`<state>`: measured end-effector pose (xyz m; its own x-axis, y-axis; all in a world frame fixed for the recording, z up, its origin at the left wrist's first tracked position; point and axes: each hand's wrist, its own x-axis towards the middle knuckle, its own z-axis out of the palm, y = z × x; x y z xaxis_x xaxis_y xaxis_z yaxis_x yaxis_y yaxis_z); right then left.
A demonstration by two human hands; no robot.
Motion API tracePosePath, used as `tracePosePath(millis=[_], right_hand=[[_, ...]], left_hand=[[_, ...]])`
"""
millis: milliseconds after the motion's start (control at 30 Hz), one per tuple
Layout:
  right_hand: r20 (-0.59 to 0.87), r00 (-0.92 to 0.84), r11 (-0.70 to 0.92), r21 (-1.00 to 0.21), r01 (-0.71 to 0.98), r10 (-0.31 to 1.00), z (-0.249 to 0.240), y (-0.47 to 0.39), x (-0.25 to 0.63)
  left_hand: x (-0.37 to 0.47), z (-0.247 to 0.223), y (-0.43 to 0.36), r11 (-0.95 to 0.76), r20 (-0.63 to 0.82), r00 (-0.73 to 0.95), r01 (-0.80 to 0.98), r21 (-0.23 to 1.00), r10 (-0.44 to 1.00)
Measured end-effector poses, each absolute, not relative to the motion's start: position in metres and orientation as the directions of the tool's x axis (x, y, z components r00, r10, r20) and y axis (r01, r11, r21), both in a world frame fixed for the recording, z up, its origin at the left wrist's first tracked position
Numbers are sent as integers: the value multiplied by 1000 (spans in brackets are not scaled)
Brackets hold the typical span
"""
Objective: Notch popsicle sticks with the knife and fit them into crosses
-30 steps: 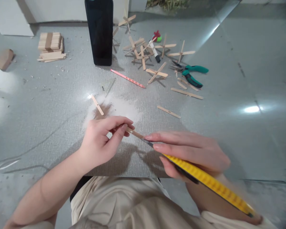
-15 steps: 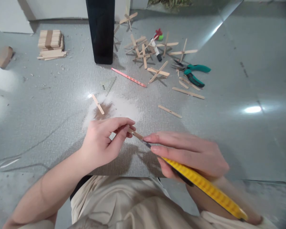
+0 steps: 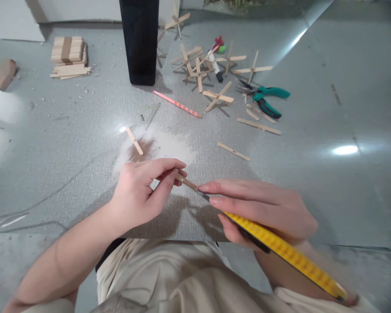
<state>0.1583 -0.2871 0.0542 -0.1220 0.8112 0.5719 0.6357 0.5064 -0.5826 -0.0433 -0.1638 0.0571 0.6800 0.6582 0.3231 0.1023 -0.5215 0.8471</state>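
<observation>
Notched wooden stick between two hands. The thumb and fingers of the left hand (image 3: 138, 191) close in a pinch on one end of the wooden stick (image 3: 190, 184); the fingers of the right hand (image 3: 267, 208) are wrapped around a yellow-handled cutter (image 3: 283, 250), its grey blade at the stick's other end. Whether the right fingertips also touch the wood cannot be told. Far beyond the left fingers, to their left, a brown band (image 3: 66, 50) encircles a stacked bundle of sticks (image 3: 76, 48), with loose sticks (image 3: 71, 71) just beside its near edge. Just beyond the left fingers, pale powder (image 3: 177, 145) covers part of the table (image 3: 94, 117). Beyond the right fingers lie crossed sticks (image 3: 219, 97) and green-handled pliers (image 3: 266, 104), their jaws pointing left.
</observation>
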Motion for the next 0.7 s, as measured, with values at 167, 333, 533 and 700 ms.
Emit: tracePosePath(millis=[167,333,533,700], right_hand=[[583,-197,544,-512,664,788,52,-286,162],[541,-330,589,-424,688,774,52,-284,167],[463,-453,620,-316,719,762,58,-289,161],[457,-489,626,-216,750,743,63,-290,154]], left_hand=[[-44,55,-165,-545,330,683,120,830,652],[-45,51,-165,-603,355,688,151,783,633],[-44,52,-166,-677,385,709,175,715,591],[-42,54,-169,-665,397,651,227,712,647]])
